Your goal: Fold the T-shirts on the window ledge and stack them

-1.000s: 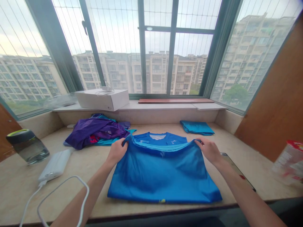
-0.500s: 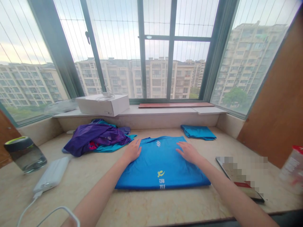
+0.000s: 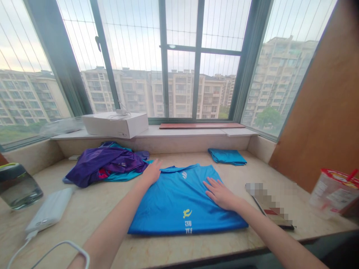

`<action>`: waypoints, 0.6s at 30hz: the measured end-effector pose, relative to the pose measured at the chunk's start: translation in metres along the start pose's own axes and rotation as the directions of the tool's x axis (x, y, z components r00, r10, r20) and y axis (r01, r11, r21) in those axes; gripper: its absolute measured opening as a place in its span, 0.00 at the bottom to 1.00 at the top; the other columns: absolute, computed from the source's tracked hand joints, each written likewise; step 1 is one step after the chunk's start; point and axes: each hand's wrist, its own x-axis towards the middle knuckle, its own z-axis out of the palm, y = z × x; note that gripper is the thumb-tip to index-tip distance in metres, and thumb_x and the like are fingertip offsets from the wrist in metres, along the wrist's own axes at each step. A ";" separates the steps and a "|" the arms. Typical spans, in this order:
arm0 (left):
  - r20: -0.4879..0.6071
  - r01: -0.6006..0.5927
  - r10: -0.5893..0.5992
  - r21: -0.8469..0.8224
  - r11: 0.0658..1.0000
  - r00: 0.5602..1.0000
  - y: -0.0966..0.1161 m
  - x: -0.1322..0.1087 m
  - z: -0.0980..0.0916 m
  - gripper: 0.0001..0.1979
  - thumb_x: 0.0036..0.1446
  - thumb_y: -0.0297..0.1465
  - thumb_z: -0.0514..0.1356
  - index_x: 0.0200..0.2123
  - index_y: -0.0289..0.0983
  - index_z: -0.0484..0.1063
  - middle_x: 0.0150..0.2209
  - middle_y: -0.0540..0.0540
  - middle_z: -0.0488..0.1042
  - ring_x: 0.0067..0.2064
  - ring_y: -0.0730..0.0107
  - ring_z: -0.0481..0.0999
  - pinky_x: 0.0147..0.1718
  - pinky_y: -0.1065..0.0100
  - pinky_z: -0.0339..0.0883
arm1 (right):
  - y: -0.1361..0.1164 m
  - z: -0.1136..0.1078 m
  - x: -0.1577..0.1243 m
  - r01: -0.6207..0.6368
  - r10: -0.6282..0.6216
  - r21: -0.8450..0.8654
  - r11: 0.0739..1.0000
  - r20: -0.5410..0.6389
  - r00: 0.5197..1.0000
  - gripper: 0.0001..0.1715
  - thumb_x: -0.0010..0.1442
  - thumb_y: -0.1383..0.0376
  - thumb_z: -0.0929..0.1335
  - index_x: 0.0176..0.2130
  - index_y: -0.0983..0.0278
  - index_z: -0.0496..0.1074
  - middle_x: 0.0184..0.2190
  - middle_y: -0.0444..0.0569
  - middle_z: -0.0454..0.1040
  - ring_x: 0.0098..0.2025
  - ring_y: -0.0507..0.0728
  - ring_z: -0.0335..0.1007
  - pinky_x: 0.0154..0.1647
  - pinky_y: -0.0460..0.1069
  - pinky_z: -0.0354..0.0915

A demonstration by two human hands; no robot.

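A blue shirt (image 3: pixel 168 201), folded into a wide shape with its collar at the far side, lies flat on the stone counter in front of me. White and yellow prints show on its front. My left hand (image 3: pixel 153 172) rests at the shirt's far left corner, fingers stretched forward and not closed on the cloth. On the right part of the shirt, my right hand (image 3: pixel 220 192) lies flat with its fingers spread. Beside my left hand is a heap of purple and teal clothes (image 3: pixel 103 164). Farther back on the right sits a folded blue garment (image 3: pixel 227 156).
At the left stand a water bottle (image 3: pixel 18 188) and a white power bank (image 3: pixel 49 211) with a cable. A partly blurred phone-like object (image 3: pixel 269 209) and a plastic cup (image 3: pixel 332 192) are at the right. On the sill are a white box (image 3: pixel 114 125) and a reddish board (image 3: pixel 202 126).
My right hand has moved down and inward onto the shirt, its fingers now flatter. My left hand stays at the far left corner. The view has turned slightly right, showing more of the cup.
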 end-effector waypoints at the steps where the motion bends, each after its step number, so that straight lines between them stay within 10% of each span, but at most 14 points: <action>1: -0.028 0.039 -0.039 0.005 0.999 0.999 0.002 0.002 -0.001 0.30 0.64 0.26 0.52 0.69 0.33 0.57 0.71 0.31 0.55 0.70 0.49 0.59 0.65 0.53 0.54 | -0.003 -0.002 -0.005 -0.047 0.046 -0.026 0.999 -0.016 0.999 0.39 0.73 0.47 0.54 0.71 0.67 0.53 0.73 0.60 0.45 0.75 0.67 0.36 0.74 0.65 0.38; 6: -0.133 0.130 -0.131 -0.020 0.991 0.982 0.012 0.006 -0.012 0.30 0.64 0.22 0.48 0.70 0.28 0.53 0.70 0.23 0.53 0.71 0.41 0.53 0.65 0.38 0.47 | -0.020 -0.019 -0.047 -0.020 0.020 0.031 0.999 0.016 1.000 0.38 0.71 0.46 0.57 0.71 0.61 0.54 0.74 0.55 0.43 0.75 0.66 0.35 0.74 0.65 0.38; 10: -0.046 -0.131 0.128 -0.080 0.988 0.991 0.023 -0.011 -0.023 0.27 0.64 0.27 0.55 0.66 0.37 0.63 0.68 0.37 0.63 0.68 0.55 0.62 0.66 0.54 0.54 | -0.032 -0.030 -0.093 0.059 -0.092 0.228 0.972 0.138 0.986 0.36 0.70 0.42 0.56 0.71 0.48 0.51 0.74 0.45 0.41 0.75 0.64 0.34 0.74 0.65 0.39; 18: 0.077 -0.326 0.363 -0.296 0.898 0.929 0.050 -0.154 -0.070 0.23 0.67 0.41 0.56 0.61 0.42 0.71 0.61 0.40 0.72 0.62 0.48 0.72 0.61 0.50 0.65 | -0.029 -0.005 -0.138 0.228 -0.259 0.237 0.945 0.111 0.959 0.40 0.65 0.45 0.66 0.70 0.46 0.50 0.72 0.48 0.45 0.72 0.70 0.42 0.71 0.68 0.48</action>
